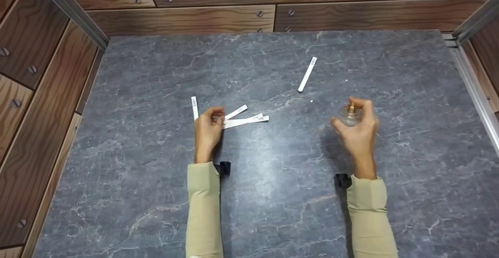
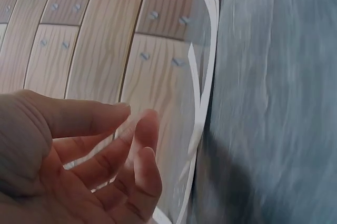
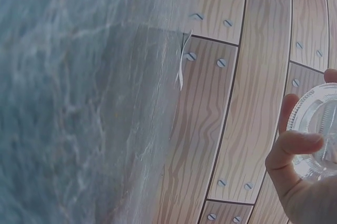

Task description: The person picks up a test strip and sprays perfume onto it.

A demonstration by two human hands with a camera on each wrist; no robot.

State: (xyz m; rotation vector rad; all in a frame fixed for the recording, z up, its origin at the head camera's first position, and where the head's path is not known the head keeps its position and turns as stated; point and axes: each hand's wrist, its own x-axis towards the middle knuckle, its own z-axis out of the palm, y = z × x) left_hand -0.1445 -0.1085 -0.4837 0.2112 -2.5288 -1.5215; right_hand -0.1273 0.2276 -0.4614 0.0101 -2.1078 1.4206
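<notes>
My right hand (image 1: 359, 133) grips a round, clear glass perfume bottle (image 3: 307, 113) with a gold neck (image 1: 351, 108), held up over the table. The index finger bends over the bottle's top, and the thumb lies against the glass in the right wrist view. Low over a fan of white paper test strips (image 1: 243, 122) is my left hand (image 1: 208, 132), its fingers loosely bent and nothing between them in the left wrist view. Another strip (image 1: 195, 107) sticks out on that hand's far left side. The strips' near ends are hidden under the hand.
A single white test strip (image 1: 307, 75) lies farther back, right of the middle. Small white specks (image 1: 311, 101) dot the grey marbled table (image 1: 280, 211) near it. Wood-patterned panels (image 1: 214, 18) stand along the back and sides, with metal rails (image 1: 481, 94) at the corners.
</notes>
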